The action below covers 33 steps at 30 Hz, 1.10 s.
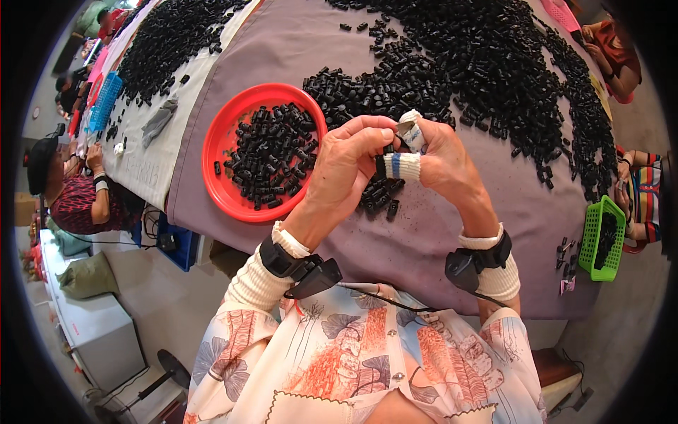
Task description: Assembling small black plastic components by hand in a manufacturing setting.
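My left hand (342,169) and my right hand (455,166) meet above the table, fingertips almost touching. Between the left thumb and forefinger is a small black part (395,145), mostly hidden by the fingers. White cloth finger covers with blue stripes (404,167) wrap digits of my right hand, which pinches a thin greyish piece, perhaps a blade (405,128). Beside my left hand stands a round red tray (214,185) holding many small black cylindrical parts (272,152). More loose parts (381,196) lie on the cloth just below my hands.
A large heap of black parts (480,63) spreads across the mauve tablecloth (282,42). At the right edge sits a green basket (587,237) with black parts. Other people work at left (81,191) and right (639,191). A blue basket (106,99) stands far left.
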### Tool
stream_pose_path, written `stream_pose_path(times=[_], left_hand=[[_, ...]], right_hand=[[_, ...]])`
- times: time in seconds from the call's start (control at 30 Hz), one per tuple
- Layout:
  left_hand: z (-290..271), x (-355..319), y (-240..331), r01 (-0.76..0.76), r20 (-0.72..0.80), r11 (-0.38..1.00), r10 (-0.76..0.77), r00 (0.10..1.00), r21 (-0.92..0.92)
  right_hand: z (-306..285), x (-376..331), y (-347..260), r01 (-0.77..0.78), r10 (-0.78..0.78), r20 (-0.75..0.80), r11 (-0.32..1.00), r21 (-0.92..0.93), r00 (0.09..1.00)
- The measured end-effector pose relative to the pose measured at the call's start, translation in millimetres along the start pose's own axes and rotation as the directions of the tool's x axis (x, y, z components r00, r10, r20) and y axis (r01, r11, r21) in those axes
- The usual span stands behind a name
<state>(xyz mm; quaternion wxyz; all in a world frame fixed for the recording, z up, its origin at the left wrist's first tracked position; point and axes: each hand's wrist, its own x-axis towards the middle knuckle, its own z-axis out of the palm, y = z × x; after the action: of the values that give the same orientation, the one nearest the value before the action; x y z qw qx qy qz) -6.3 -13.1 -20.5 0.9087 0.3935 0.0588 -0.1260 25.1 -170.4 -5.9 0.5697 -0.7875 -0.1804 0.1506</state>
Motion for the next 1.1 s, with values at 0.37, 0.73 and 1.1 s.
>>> stream_pose_path(times=[0.37,0.73,1.1], left_hand=[[0.8,-5.8,3.6,0.041,0.055,0.995,-0.036,0.998,-0.089],[-2.0,-4.0,1.7,0.040,0.047,0.995,-0.036,0.998,-0.090],[-3.1,-2.9,0.5,0.002,0.039,1.000,-0.002,0.999,-0.013]], right_hand=[[-0.2,1.5,0.2,0.000,0.003,0.038,0.998,-0.055,0.999],[-1.2,4.0,2.3,0.081,-0.071,0.091,0.991,-0.103,0.993],[-1.6,3.2,4.2,0.084,-0.071,0.139,0.992,-0.089,0.988]])
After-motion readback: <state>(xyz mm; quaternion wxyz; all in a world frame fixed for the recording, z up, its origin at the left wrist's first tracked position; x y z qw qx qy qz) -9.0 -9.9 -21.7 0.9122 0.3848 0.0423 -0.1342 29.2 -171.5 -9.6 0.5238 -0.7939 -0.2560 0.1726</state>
